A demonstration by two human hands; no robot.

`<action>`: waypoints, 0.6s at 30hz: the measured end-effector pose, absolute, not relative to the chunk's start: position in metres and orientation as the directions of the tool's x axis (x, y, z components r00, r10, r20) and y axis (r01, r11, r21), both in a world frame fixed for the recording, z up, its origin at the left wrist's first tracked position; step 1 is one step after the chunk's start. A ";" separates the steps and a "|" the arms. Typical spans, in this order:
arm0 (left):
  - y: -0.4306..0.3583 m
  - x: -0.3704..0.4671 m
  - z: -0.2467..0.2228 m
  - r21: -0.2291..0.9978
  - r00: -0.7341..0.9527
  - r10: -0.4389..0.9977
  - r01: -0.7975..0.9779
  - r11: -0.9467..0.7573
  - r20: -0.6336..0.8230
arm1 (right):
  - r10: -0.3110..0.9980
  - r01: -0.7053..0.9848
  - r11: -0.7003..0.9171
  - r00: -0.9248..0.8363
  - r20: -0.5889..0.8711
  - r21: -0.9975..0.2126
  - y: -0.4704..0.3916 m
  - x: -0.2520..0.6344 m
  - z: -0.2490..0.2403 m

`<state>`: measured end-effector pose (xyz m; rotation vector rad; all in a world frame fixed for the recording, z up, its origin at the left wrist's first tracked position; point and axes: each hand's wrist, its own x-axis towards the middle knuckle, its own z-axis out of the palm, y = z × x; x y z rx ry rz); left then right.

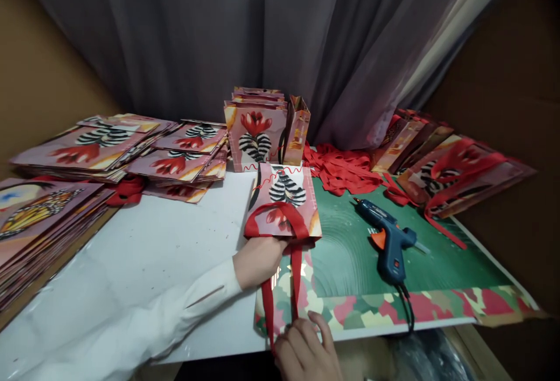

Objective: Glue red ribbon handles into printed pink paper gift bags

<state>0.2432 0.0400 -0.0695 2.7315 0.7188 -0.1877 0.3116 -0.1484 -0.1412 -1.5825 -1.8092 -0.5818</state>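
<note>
A small pink paper bag (pixel 282 185) with a zebra-striped and red flower print lies mid-table, its mouth toward me. One red ribbon handle (pixel 286 209) arches over its front; the other ribbon loop (pixel 296 279) hangs from the mouth toward the near edge. My left hand (pixel 258 262), in a white sleeve, is at the bag's mouth, its fingers hidden by the bag. My right hand (pixel 308 350) is at the table's near edge, fingers curled over the lower end of the hanging ribbon loop. A blue glue gun (pixel 391 241) lies to the right.
Flat bags (pixel 100 144) are stacked at the left, with another pile (pixel 41 217) nearer. Upright bags (pixel 256 136) stand behind. A heap of red ribbon (pixel 343 168) and bags with handles (pixel 464 174) lie at right. The glue gun's cable (pixel 409 308) drops over the front edge.
</note>
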 end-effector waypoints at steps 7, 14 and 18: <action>0.038 0.245 -0.076 0.295 0.847 0.492 0.531 -0.794 -0.203 | 0.647 0.909 0.403 -0.201 0.736 -0.106 -0.145 0.325 -0.105; 0.040 0.253 -0.085 0.315 0.834 0.535 0.548 -0.775 -0.133 | 0.932 0.911 0.075 0.081 0.354 -0.406 -0.125 0.368 -0.079; 0.045 0.255 -0.096 0.342 0.840 0.532 0.534 -0.773 -0.109 | 0.977 0.965 -0.180 0.198 0.077 -0.189 -0.086 0.377 -0.092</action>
